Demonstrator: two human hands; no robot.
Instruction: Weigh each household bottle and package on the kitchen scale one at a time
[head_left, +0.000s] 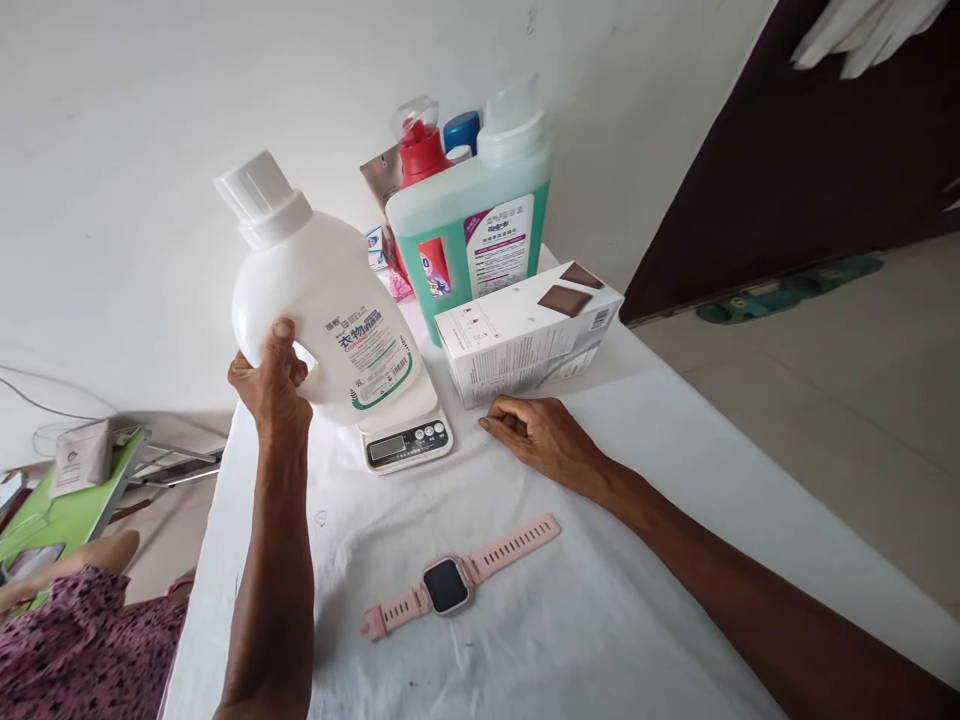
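Note:
My left hand (271, 378) is wrapped round the handle of a large white laundry detergent bottle (319, 285) with a white screw cap. The bottle leans to the left over a small white digital scale (411, 442), covering most of its platform; whether its base touches the scale I cannot tell. On the white cloth, my right hand (544, 437) rests with its fingers curled closed and nothing showing in them. Just behind that hand lies a white printed box (525, 335). A pink smartwatch (447, 585) with its strap spread out lies nearer to me.
Behind the box stands a big green liquid bottle (469, 215), with a red-topped bottle (422, 150) and a blue cap (461, 132) close to the wall. Left of the table, a person in patterned clothing (90, 640) sits by a green table (112, 485).

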